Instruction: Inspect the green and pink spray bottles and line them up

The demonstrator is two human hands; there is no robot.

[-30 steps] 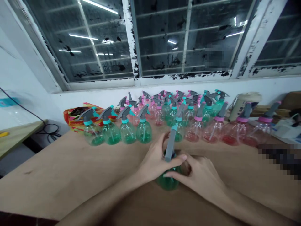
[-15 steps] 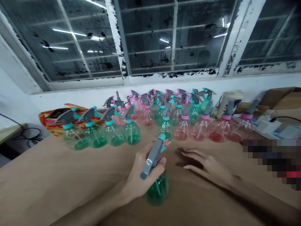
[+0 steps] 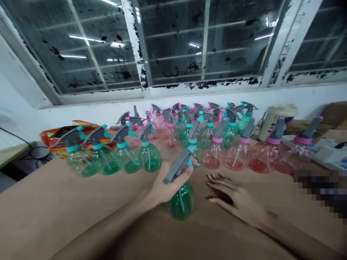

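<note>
My left hand (image 3: 168, 182) is wrapped around the neck and grey trigger head of a green spray bottle (image 3: 180, 202), in the middle of the table. Green liquid and a dip tube show through its clear body. To the right of it, my right hand (image 3: 235, 196) rests palm down at the table top with its fingers spread and nothing in them. Beyond my left hand, several green spray bottles (image 3: 150, 159) stand in a row on the left. A row of pink spray bottles (image 3: 213, 159) stands beyond my right hand.
More pink and green spray bottles (image 3: 170, 135) crowd at the back by the wall. A red-yellow bag (image 3: 54, 142) lies at the left. A white tub (image 3: 278, 119), cardboard boxes (image 3: 334, 115) and a white plug adapter (image 3: 328, 148) are at the right. The brown table (image 3: 81, 206) spans the front.
The held green spray bottle has shifted slightly away from me in my left hand and looks more upright. My right hand has lowered a little, fingers still spread. The view has shifted slightly.
</note>
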